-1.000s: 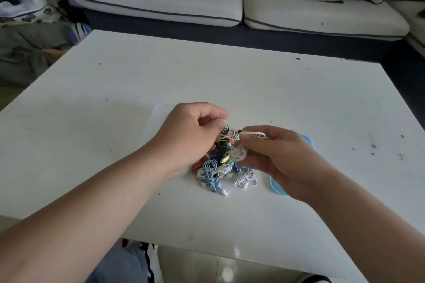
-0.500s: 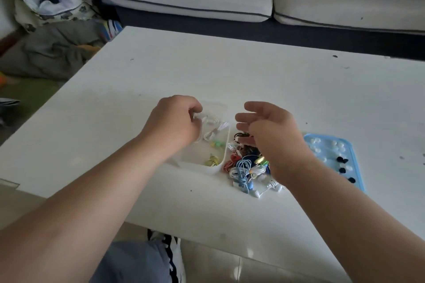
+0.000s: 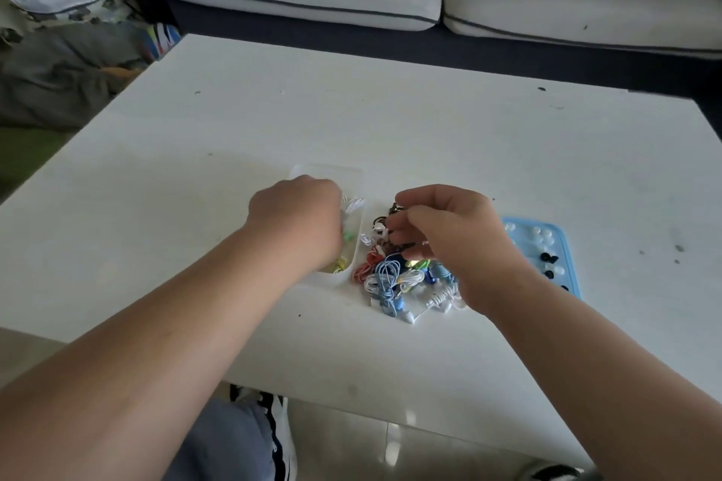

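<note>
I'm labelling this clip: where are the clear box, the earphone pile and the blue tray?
clear box (image 3: 332,170): head view, its far rim.
earphone pile (image 3: 388,273): head view, a light blue coiled cord.
blue tray (image 3: 566,254): head view, its right rim.
</note>
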Demonstrator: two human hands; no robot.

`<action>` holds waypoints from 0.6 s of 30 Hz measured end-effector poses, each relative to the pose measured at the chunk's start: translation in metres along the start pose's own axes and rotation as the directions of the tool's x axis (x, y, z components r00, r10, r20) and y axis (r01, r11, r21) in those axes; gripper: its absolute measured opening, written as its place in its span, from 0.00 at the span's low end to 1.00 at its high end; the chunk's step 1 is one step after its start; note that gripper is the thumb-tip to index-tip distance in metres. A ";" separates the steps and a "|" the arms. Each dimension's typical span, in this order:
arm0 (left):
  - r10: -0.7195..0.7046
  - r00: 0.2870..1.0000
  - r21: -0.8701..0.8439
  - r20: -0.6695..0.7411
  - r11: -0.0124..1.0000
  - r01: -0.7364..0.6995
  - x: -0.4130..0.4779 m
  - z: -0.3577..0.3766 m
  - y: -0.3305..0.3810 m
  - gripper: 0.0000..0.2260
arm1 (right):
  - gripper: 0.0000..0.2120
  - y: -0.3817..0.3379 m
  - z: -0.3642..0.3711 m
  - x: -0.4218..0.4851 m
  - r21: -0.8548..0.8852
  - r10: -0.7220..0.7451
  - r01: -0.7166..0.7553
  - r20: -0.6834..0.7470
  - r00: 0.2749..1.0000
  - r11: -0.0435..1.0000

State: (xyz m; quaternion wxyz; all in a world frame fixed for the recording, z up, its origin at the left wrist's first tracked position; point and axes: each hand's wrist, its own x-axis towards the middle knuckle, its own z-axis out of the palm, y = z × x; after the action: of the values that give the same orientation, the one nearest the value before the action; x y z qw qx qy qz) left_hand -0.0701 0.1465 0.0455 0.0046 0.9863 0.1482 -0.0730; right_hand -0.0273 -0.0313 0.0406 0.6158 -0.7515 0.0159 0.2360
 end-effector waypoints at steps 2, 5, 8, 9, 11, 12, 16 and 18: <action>0.115 0.983 -0.059 -0.145 0.990 -0.124 -0.004 -0.008 0.015 0.04 | 0.15 0.002 -0.014 -0.001 -0.045 -0.012 0.010 -0.042 0.999 0.999; 0.277 0.932 -0.187 -0.233 0.928 -0.322 -0.007 -0.011 0.045 0.05 | 0.16 0.010 -0.035 -0.004 -0.187 -0.061 0.037 -0.123 0.991 0.982; 0.341 0.933 -0.161 -0.114 0.920 -0.356 -0.004 0.002 0.069 0.06 | 0.16 0.016 -0.053 -0.006 -0.349 -0.112 0.055 -0.145 0.983 0.935; 0.345 0.935 -0.150 -0.084 0.923 -0.354 -0.001 0.008 0.074 0.03 | 0.15 0.018 -0.059 -0.006 -0.397 -0.100 0.043 -0.124 0.987 0.917; 0.342 0.939 -0.160 -0.045 0.925 -0.345 0.003 0.018 0.083 0.06 | 0.12 0.022 -0.069 -0.009 -0.517 -0.029 0.011 -0.027 0.999 0.856; 0.336 0.941 -0.161 -0.026 0.928 -0.336 0.006 0.023 0.088 0.08 | 0.10 0.026 -0.072 -0.012 -0.574 0.020 -0.001 0.027 0.999 0.819; 0.274 0.962 -0.079 0.011 0.959 -0.273 0.011 0.028 0.104 0.13 | 0.13 0.037 -0.075 -0.023 -0.715 0.114 0.060 0.193 0.974 0.696; 0.253 0.967 -0.052 0.037 0.967 -0.251 0.010 0.023 0.107 0.12 | 0.13 0.039 -0.075 -0.028 -0.719 0.143 0.080 0.245 0.959 0.691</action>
State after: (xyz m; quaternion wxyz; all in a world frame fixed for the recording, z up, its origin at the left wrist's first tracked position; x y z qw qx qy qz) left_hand -0.0329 0.0463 0.0201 0.0402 0.9949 0.0232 -0.0895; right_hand -0.0389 -0.1179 0.0252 0.2623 -0.8907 -0.1530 0.3384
